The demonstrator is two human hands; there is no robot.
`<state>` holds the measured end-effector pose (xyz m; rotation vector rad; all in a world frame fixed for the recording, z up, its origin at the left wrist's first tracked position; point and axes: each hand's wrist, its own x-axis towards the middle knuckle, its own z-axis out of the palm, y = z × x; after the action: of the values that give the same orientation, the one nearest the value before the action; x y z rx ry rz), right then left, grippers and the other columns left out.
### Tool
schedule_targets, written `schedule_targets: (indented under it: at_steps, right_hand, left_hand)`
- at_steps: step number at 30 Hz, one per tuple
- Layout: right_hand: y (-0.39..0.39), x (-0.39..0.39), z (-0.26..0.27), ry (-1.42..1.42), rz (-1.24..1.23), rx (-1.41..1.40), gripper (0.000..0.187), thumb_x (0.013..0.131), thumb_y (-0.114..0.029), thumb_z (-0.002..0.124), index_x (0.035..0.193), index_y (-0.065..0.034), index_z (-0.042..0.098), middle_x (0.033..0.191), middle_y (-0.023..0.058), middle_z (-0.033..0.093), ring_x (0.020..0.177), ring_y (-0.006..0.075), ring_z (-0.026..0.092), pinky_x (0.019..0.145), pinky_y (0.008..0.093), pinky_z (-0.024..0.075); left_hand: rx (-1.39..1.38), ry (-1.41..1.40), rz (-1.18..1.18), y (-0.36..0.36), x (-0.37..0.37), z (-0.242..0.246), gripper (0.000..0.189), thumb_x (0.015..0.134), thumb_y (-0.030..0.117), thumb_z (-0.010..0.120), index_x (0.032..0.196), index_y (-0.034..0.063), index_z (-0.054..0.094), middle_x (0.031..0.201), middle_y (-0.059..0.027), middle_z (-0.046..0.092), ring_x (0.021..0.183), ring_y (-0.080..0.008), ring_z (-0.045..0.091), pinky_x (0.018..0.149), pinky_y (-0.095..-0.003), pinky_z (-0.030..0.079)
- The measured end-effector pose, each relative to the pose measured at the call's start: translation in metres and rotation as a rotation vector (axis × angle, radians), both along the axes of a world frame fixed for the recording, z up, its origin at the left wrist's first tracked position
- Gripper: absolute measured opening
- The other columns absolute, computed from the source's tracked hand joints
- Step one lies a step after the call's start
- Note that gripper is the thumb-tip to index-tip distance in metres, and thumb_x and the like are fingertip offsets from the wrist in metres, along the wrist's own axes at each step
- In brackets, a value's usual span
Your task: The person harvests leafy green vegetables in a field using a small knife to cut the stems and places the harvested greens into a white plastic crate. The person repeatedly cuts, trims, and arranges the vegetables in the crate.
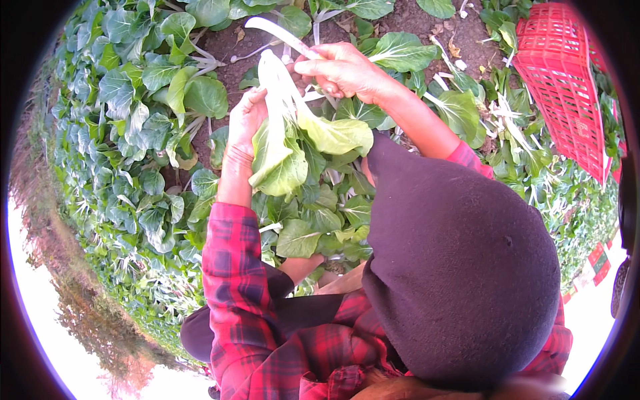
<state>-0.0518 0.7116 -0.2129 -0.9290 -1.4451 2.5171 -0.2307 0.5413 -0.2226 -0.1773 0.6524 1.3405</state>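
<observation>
My left hand (pixel 247 117) grips a head of bok choy (pixel 282 120) by its side. Its pale stem base points up and its green leaves hang down. My right hand (pixel 345 72), just right of the stems, is closed around a slim curved knife (pixel 280 32). The bright blade reaches up and left above the stem base, apart from it in the picture. Part of the right hand's fingers is hidden behind the stems.
Rooted leafy greens (pixel 135 100) grow thickly on the left, beside brown soil (pixel 240 35). Cut leaves and stalks (pixel 505 115) litter the right side. A red plastic crate (pixel 560 85) leans at upper right. Dark fabric headwear (pixel 460 260) blocks the lower right.
</observation>
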Motion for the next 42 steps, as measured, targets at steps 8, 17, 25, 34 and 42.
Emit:
schedule_targets:
  at_steps: [8,17,25,34,42]
  right_hand:
    - [-0.01,-0.008,0.003,-0.097,0.04,0.248,0.042,0.087,-0.037,0.081,0.103,0.0014,0.071,0.074,0.0018,0.065,0.055,0.0056,0.052,0.048,0.0237,0.0409]
    - [0.05,0.03,0.016,-0.133,0.437,0.672,0.033,0.085,-0.032,0.077,0.102,-0.0045,0.075,0.081,0.0033,0.068,0.073,0.0128,0.061,0.068,0.033,0.0498]
    - [0.029,0.042,0.026,-0.301,0.092,0.614,0.05,0.084,-0.039,0.083,0.116,-0.0025,0.072,0.092,0.0048,0.07,0.086,0.0162,0.066,0.082,0.0311,0.0543]
    - [-0.014,0.011,0.003,-0.251,-0.03,0.383,0.03,0.091,-0.031,0.079,0.093,-0.0035,0.068,0.066,-0.0032,0.058,0.051,0.0045,0.048,0.044,0.0244,0.0353]
    - [-0.008,0.03,0.006,-0.129,0.189,0.273,0.024,0.091,-0.026,0.076,0.092,-0.0033,0.068,0.07,-0.0012,0.059,0.06,0.0066,0.054,0.051,0.0272,0.0422]
  left_hand:
    - [-0.179,0.321,-0.045,0.004,0.013,0.009,0.044,0.104,0.03,0.056,0.137,0.0007,0.056,0.118,-0.0134,0.071,0.093,-0.0251,0.072,0.086,-0.04,0.06]
    - [-0.03,0.404,-0.321,-0.01,-0.002,0.02,0.035,0.104,0.021,0.063,0.133,0.0029,0.057,0.101,-0.0065,0.069,0.08,-0.0144,0.069,0.071,-0.0281,0.059]
    - [-0.111,1.181,-0.382,0.004,0.032,0.029,0.068,0.095,0.019,0.073,0.149,-0.0014,0.037,0.123,-0.0174,0.066,0.108,-0.0264,0.066,0.097,-0.0391,0.053]
    - [0.039,1.382,-0.233,0.015,0.071,0.029,0.07,0.097,0.017,0.068,0.153,-0.0028,0.031,0.142,-0.0215,0.055,0.13,-0.0293,0.055,0.111,-0.0392,0.044]
    - [-0.024,0.704,-0.387,0.005,0.052,0.04,0.033,0.102,0.021,0.062,0.13,0.0038,0.058,0.094,-0.0005,0.067,0.081,-0.0093,0.063,0.074,-0.0258,0.052]
